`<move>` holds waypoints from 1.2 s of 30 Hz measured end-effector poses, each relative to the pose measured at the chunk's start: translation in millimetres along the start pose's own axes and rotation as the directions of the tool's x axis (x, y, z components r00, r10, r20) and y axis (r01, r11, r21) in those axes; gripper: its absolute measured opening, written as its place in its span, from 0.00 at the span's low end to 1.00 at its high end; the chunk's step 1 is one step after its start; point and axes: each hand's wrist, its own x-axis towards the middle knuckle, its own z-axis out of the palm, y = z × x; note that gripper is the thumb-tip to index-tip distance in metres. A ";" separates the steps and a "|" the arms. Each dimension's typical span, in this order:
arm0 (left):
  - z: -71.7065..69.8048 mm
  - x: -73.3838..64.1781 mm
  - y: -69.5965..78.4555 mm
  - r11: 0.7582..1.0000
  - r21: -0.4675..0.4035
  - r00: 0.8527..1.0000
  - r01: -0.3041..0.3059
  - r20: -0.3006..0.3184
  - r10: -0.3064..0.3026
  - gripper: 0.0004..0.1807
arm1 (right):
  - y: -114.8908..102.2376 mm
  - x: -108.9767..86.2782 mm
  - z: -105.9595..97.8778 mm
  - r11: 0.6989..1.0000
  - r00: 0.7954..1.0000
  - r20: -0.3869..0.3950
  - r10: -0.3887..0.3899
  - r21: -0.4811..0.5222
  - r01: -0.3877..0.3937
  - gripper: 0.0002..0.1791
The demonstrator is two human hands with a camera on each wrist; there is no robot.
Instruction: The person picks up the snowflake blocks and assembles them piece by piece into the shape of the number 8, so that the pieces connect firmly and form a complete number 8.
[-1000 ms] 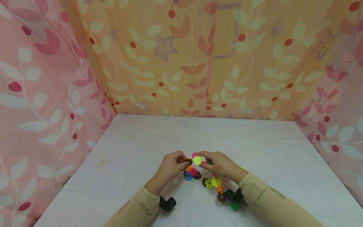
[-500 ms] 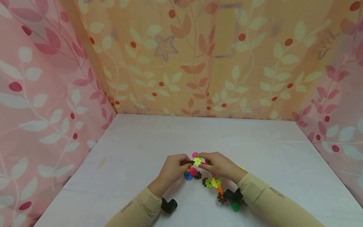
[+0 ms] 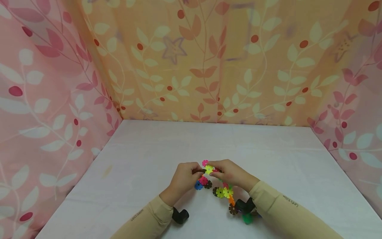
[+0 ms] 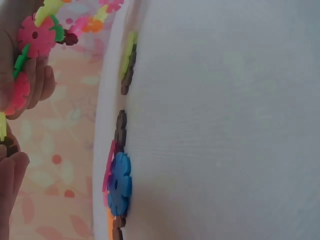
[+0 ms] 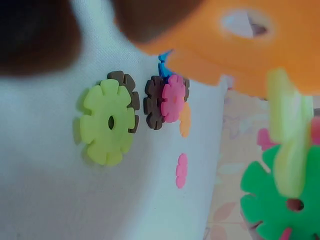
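Flower-disc chain sits at about five o'clock from the centre of the head view, running down from the right hand to the right sleeve. The right hand pinches the chain close to its yellow end disc. At nine o'clock from that disc, the left hand pinches a brown disc between thumb and fingers; whether it is slotted into the yellow one cannot be told.

Other discs lie on the white worktop. From the yellow end disc, a pink disc is at eleven o'clock; a blue disc, a rose disc and a dark disc cluster at seven, partly covered by the left hand. At five, a lime disc lies just beside the chain. One black fitting overlaps the chain's lower part; another sits at the left cuff. Floral cloth hangs at twelve o'clock.

Only the left wrist view shows the held stretch of chain raised above the worktop, with links near ten o'clock that the right hand covers from the head. The right wrist view shows the lime disc's round hole, but a close orange disc blocks its two o'clock side, and dark shapes at eleven are too blurred to name.
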 end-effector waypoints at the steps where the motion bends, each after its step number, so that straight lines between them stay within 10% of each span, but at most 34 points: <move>1: 1.0 0.2 -0.8 1.000 -0.007 1.000 -0.005 -0.010 0.005 0.03 | 0.8 0.2 0.1 1.000 1.000 -0.001 -0.007 0.007 0.007 0.23; 15: -3.2 3.1 1.6 0.999 -0.040 1.000 -0.027 -0.009 0.026 0.03 | -4.3 -2.5 -4.5 1.000 1.000 -0.012 -0.014 -0.001 0.014 0.23; 22: -5.5 9.1 2.5 0.983 -0.120 0.987 0.142 0.099 -0.130 0.04 | -6.4 -1.4 -9.4 0.996 0.998 -0.026 0.062 -0.060 -0.064 0.27; 25: -4.9 13.8 1.9 0.920 -0.250 0.946 0.303 0.193 -0.260 0.07 | -5.8 -0.3 -10.6 0.995 0.996 -0.030 0.080 -0.061 -0.082 0.31; 31: 1.5 22.3 0.7 0.695 -0.470 0.838 0.543 0.346 -0.421 0.15 | -4.8 1.1 -7.9 0.996 0.996 -0.034 0.086 -0.017 -0.086 0.24; 36: 5.5 24.3 0.1 0.631 -0.525 0.821 0.571 0.362 -0.441 0.13 | -6.9 0.7 -4.6 0.997 0.993 -0.094 0.072 0.003 -0.072 0.10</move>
